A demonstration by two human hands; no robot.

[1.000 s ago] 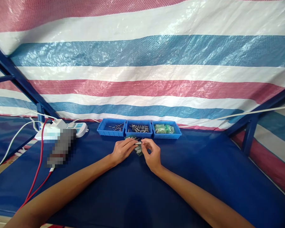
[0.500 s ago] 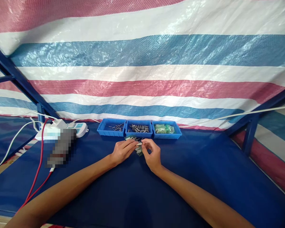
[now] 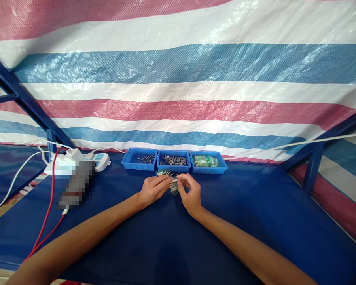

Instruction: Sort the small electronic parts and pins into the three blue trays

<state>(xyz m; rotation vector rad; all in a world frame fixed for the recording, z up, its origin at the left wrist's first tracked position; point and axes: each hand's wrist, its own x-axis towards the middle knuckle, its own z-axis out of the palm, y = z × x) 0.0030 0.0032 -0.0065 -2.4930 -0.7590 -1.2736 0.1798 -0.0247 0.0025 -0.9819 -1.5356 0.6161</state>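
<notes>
Left hand (image 3: 154,188): fingers pinched one end of a small pale piece (image 3: 173,181).
Right hand (image 3: 190,194): fingers pinched its other end.
Pale piece: was between both hands, above a greenish heap (image 3: 174,190), toward the desk's (image 3: 240,221) far edge.
Blue bins (image 3: 172,168): three stood along that edge.

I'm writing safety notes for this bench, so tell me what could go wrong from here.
The small pale part between the left hand and right hand could slip, since only fingertips seem to hold it. If dropped, it might get mixed up with the similar-looking loose pieces just below. The red cable runs close to the left forearm and could snag if that arm swung outward.
</notes>
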